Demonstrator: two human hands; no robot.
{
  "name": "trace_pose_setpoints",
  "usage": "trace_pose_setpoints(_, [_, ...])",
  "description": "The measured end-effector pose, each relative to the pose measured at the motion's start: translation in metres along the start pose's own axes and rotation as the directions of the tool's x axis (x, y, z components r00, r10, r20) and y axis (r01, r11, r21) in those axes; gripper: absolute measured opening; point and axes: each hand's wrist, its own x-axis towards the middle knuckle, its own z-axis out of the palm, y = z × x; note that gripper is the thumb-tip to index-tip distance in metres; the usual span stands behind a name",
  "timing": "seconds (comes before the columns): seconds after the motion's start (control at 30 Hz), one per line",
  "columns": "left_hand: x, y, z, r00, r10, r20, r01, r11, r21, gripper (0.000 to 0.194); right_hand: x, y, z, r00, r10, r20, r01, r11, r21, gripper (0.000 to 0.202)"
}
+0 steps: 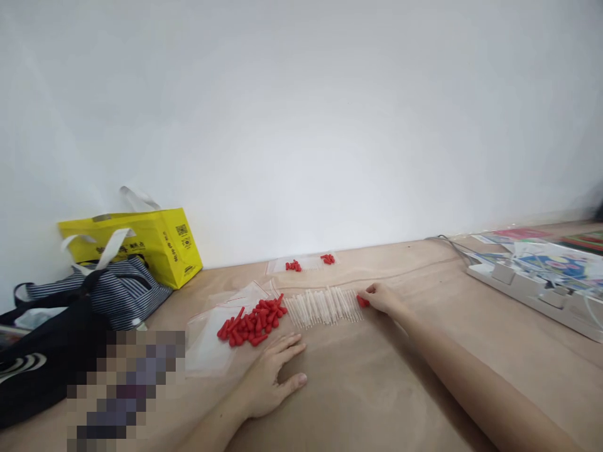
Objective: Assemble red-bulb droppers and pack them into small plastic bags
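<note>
The right grip [383, 300] pinches red pieces [362, 301]; the left grip [269, 378] lies spread. A light touch should avoid nudging the adjacent white sticks [323, 306].

Open tabletop [343, 389] nearside of white sticks [325, 306], red pile [254, 321] leftward

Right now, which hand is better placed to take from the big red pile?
Probably the left hand: it lies open near the pile; the right hand touches red pieces past white sticks.

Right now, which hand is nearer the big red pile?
Left. The left hand lies just nearside of the red pile; the right hand is across the white sticks, by their right end.
</note>
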Motion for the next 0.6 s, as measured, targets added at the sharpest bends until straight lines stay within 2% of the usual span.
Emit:
trace_pose_setpoints(0.23, [-0.001, 0.003, -0.001, 1.0, -0.006, -0.001, 0.006, 1.0, 0.017, 0.048, 0.006, -0.009, 0.011, 0.99, 0.061, 0.128, -0.059, 0.998, -0.014, 0.02])
trace_pose_setpoints(0.43, [-0.001, -0.005, 0.005, 0.999, 0.041, -0.024, -0.042, 0.999, -0.026, 0.048, 0.017, 0.003, 0.012, 0.986, 0.072, 0.152, -0.098, 0.981, 0.169, 0.016])
trace_pose_setpoints(0.6, [0.0, -0.008, 0.007, 0.999, 0.042, -0.03, -0.043, 0.999, -0.032, 0.049, 0.022, 0.008, 0.014, 0.992, 0.051, 0.114, -0.087, 0.936, 0.341, 0.019])
